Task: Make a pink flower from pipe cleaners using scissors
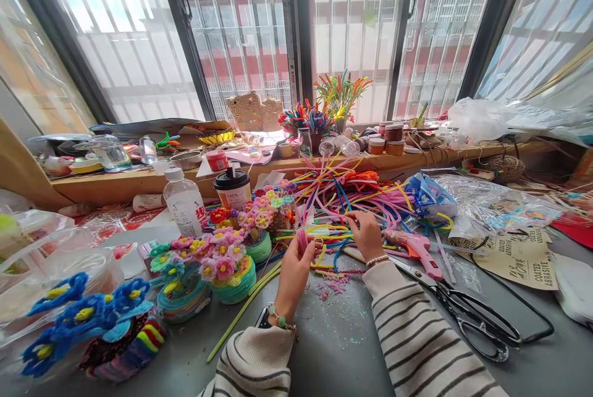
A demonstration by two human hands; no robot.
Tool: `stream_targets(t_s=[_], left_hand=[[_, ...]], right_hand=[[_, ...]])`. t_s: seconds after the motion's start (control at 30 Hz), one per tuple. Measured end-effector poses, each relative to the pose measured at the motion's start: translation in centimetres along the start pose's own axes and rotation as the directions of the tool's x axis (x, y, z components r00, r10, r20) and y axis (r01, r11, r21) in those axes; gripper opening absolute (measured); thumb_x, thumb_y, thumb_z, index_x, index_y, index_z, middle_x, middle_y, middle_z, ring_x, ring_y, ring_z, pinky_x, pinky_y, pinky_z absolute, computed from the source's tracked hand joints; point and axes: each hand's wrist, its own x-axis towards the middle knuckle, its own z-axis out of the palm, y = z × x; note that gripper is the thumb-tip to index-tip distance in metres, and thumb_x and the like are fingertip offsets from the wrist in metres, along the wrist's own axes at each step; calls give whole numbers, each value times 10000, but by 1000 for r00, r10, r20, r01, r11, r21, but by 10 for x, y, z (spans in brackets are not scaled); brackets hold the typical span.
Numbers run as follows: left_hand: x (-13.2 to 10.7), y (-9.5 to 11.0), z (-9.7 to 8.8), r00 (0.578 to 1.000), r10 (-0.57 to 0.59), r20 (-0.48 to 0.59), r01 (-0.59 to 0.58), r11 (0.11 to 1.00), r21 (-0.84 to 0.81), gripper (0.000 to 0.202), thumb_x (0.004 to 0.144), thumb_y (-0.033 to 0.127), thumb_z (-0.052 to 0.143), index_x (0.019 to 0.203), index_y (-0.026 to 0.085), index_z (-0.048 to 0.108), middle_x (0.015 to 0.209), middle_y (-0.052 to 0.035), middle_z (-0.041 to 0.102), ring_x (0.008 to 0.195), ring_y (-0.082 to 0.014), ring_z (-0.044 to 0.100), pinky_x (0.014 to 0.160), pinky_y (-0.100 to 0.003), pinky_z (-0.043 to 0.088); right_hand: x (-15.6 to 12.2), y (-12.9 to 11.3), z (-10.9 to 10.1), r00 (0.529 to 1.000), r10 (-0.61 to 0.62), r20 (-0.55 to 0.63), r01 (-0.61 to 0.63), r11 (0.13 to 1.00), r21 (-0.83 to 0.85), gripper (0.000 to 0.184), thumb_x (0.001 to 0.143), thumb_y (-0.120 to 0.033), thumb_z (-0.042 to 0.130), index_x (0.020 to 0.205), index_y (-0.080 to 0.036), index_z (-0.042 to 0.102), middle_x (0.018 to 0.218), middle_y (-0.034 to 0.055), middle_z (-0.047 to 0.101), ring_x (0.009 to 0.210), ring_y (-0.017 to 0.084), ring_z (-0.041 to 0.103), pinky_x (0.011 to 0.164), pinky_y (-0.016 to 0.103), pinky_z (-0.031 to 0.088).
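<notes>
My left hand (pixel 294 270) is closed on a bundled pink pipe cleaner (pixel 302 240), pinched between thumb and fingers. A thin yellow strand curls just beside that thumb. My right hand (pixel 367 235) is apart from the left, its fingertips pinched together over the pile of loose pipe cleaners (pixel 331 230); what they hold, if anything, is too small to make out. To the right of this hand lies a pink glue gun (pixel 419 252). Large black-handled scissors (pixel 475 317) rest beside my right sleeve. Pink clippings (pixel 336 287) are scattered on the grey table between my wrists.
Pots of pipe-cleaner flowers (pixel 225 261) stand to the left, with blue flowers (pixel 88 313) nearer me. Behind them are a clear bottle (pixel 182 202) and a black-lidded cup (pixel 232 188). Jars (pixel 393 137) line the wooden sill. Sandpaper sheets (pixel 514 258) lie right.
</notes>
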Motion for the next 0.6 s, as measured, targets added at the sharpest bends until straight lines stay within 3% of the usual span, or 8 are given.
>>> stream_targets(t_s=[0.13, 0.2, 0.4, 0.5, 0.6], left_hand=[[2, -3, -3, 999, 9, -52, -8, 1000, 19, 339, 648, 363, 594, 896, 154, 499, 863, -69, 626, 801, -199, 597, 744, -299, 429], [3, -2, -4, 998, 21, -66, -20, 1000, 16, 362, 635, 364, 608, 910, 158, 493, 890, -73, 615, 836, -204, 587, 764, -302, 423], [4, 4, -4, 989, 13, -148, -25, 997, -77, 428, 607, 352, 638, 941, 153, 459, 963, -88, 579, 817, -189, 590, 731, -295, 445], [3, 7, -3, 980, -7, -199, -15, 994, -106, 417, 580, 334, 663, 901, 153, 468, 877, -57, 596, 739, -162, 596, 687, -278, 460], [2, 9, -3, 977, -8, -214, -25, 988, -150, 385, 580, 318, 666, 872, 157, 474, 774, -9, 589, 671, -133, 592, 669, -266, 466]], right_hand=[[-2, -2, -8, 990, 118, -71, -108, 985, 136, 260, 773, -354, 415, 780, -173, 602, 711, 72, 623, 673, 209, 539, 661, 325, 387], [-7, -4, -13, 983, 174, -53, -160, 966, 204, 279, 763, -387, 430, 788, -174, 608, 658, 62, 628, 616, 202, 554, 614, 315, 397], [-36, -20, -34, 964, 136, 229, -220, 892, 395, 211, 696, -376, 546, 697, -192, 649, 569, 18, 639, 493, 151, 538, 490, 257, 418], [-46, -25, -44, 918, 126, 377, -314, 811, 493, 172, 689, -337, 569, 707, -188, 653, 574, 9, 634, 503, 135, 521, 488, 243, 413], [-49, -27, -49, 893, 119, 435, -339, 812, 475, 156, 697, -311, 563, 709, -182, 650, 595, 9, 634, 505, 119, 511, 496, 231, 414]])
